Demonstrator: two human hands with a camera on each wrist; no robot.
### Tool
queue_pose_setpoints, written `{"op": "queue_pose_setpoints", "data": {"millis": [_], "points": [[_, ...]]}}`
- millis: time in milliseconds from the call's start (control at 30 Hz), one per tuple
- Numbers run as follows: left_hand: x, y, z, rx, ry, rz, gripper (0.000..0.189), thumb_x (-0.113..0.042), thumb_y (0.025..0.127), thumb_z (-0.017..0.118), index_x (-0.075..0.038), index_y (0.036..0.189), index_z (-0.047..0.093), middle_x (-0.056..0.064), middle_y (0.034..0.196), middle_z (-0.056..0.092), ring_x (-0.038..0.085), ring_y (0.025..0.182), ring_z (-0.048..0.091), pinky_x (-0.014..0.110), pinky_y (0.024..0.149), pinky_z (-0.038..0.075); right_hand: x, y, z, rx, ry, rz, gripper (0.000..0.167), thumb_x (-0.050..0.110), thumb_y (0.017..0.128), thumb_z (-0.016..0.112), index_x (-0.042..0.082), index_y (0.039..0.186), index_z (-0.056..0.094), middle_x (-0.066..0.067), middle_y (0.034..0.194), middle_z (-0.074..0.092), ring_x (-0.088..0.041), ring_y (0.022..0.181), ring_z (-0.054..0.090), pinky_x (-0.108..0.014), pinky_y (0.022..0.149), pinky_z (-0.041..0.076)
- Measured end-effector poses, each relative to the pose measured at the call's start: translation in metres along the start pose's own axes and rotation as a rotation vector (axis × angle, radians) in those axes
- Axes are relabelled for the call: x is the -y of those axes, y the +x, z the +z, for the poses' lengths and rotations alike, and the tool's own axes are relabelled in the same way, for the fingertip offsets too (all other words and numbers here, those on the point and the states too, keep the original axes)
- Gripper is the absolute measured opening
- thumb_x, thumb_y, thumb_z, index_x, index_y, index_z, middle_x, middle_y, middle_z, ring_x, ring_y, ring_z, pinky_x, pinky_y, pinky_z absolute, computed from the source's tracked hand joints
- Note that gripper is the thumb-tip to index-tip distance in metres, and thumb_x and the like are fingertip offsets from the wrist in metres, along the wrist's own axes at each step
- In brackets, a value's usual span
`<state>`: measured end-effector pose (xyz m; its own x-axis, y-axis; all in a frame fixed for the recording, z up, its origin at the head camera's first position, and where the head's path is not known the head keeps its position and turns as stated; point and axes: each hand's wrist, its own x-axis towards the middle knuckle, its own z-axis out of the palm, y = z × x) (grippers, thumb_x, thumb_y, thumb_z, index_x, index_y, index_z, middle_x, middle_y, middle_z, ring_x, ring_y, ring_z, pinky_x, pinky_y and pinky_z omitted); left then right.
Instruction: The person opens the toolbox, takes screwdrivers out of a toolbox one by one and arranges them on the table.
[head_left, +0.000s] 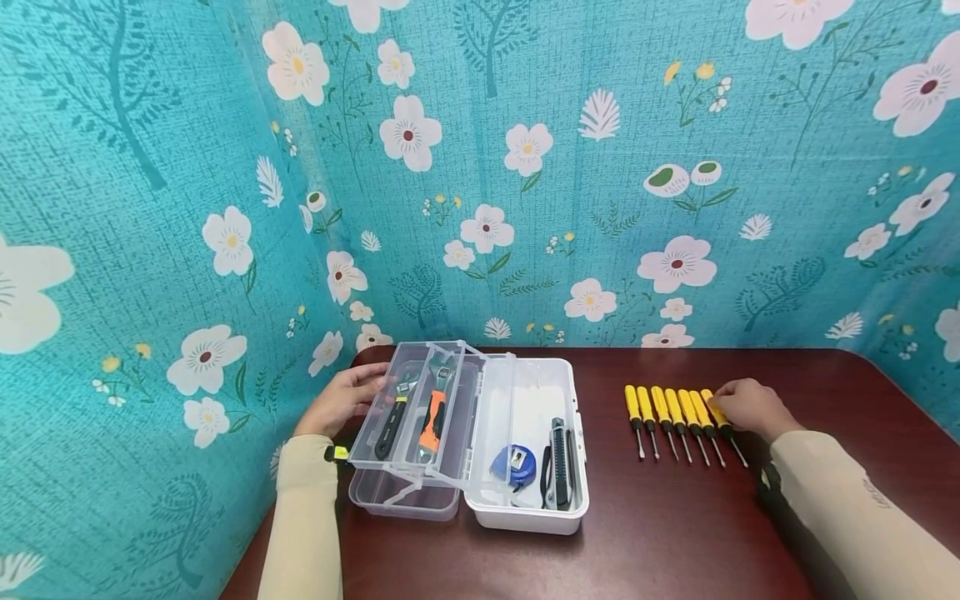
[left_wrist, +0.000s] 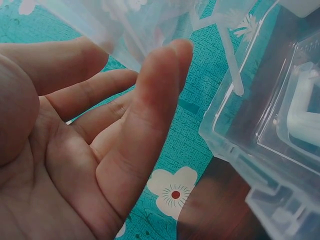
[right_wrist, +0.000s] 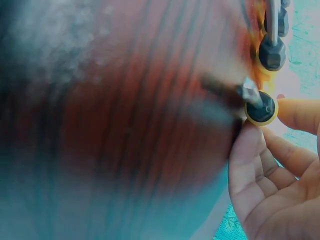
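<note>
My right hand (head_left: 753, 408) pinches the yellow handle of the rightmost screwdriver (head_left: 733, 437), at the end of a row of yellow-handled screwdrivers (head_left: 681, 410) on the table. In the right wrist view, thumb and fingers flank that screwdriver's black collar (right_wrist: 261, 107). My left hand (head_left: 348, 400) is at the left side of the raised clear tray (head_left: 367, 437) of a toolbox, loosely bent fingers right at its edge. Inside this tray lie a black adjustable wrench (head_left: 392, 427) and an orange-handled one (head_left: 432, 421).
The open toolbox's white base (head_left: 528, 521) holds a blue tape measure (head_left: 521, 467) and a black utility knife (head_left: 559, 462), among other dark tools. A dark red table (head_left: 637, 533) lies beneath everything. Teal floral cloth (head_left: 570, 208) hangs behind and on the left.
</note>
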<state>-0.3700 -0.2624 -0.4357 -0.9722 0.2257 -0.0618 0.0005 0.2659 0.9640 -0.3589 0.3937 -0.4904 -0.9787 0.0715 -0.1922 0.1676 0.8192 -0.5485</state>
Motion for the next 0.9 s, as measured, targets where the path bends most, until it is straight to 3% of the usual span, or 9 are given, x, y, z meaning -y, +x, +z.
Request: {"op": "queue_pose_setpoints", "data": {"millis": [233,433,700,900], "points": [[-0.003,-0.002,0.001,-0.004,0.028,-0.004,0.047,-0.025,0.100,0.058,-0.006,0.141,0.049,0.018,0.123,0.060,0.030,0.096,0.066,0.041,0.080,0.055,-0.003,-0.005,-0.002,-0.031,-0.040,-0.003,0.042,0.025,0.095,0.059,-0.014,0.110,0.061,-0.018,0.091,0.064,-0.028,0.076,0.056,-0.038,0.062,0.049],[-0.008,-0.013,-0.009,-0.028,0.089,-0.016,0.053,-0.022,0.098,0.061,-0.005,0.145,0.044,0.019,0.131,0.056,0.030,0.100,0.064,0.042,0.082,0.055,0.005,-0.006,-0.003,-0.034,-0.024,0.002,0.045,0.026,0.095,0.059,-0.015,0.114,0.058,-0.021,0.093,0.063,-0.027,0.076,0.058,-0.035,0.061,0.051],[-0.017,-0.019,-0.017,0.022,0.120,0.019,0.054,-0.016,0.099,0.059,0.002,0.145,0.039,0.025,0.134,0.053,0.034,0.102,0.064,0.043,0.081,0.055,0.008,-0.017,-0.004,-0.102,-0.046,-0.008,0.046,0.027,0.095,0.059,-0.015,0.114,0.057,-0.028,0.101,0.060,-0.037,0.085,0.056,-0.043,0.065,0.050],[-0.011,-0.027,-0.014,0.018,0.170,-0.049,0.051,-0.013,0.098,0.059,0.000,0.144,0.042,0.023,0.130,0.057,0.033,0.099,0.065,0.043,0.080,0.055,0.015,-0.027,0.003,-0.147,-0.017,-0.028,0.039,0.024,0.096,0.057,-0.013,0.111,0.059,-0.022,0.094,0.061,-0.032,0.079,0.055,-0.039,0.062,0.049]]}}
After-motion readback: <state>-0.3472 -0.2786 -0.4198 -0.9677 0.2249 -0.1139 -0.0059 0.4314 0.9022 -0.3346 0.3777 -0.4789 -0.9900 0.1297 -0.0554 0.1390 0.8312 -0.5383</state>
